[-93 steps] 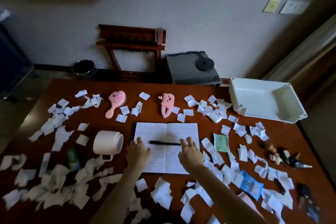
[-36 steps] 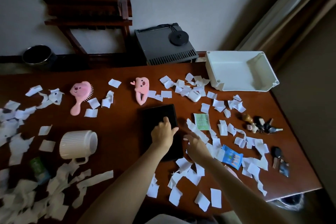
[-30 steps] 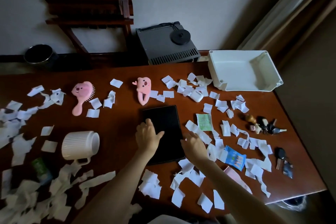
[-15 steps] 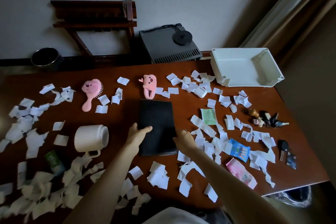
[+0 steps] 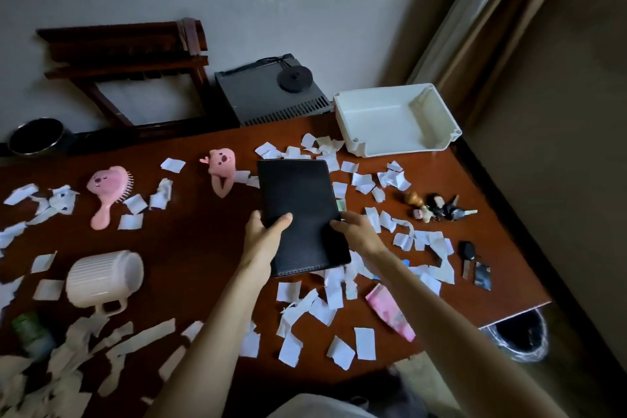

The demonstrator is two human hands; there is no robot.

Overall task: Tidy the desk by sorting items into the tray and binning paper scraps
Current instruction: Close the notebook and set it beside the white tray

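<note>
1. My left hand (image 5: 263,241) grips the closed black notebook (image 5: 302,214) by its left edge.
2. My right hand (image 5: 358,232) pinches its right edge.
3. The notebook is over the desk (image 5: 190,248), near the white tray (image 5: 403,144).
4. Paper scraps (image 5: 291,292) lie around; the pink packet (image 5: 390,314) print is too blurred to read.

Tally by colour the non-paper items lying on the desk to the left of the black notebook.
Pink: 2, the hairbrush and the animal-faced clip.
White: 1, the mug, lying on its side.
Green: 1, the small bottle.
Total: 4.
</note>
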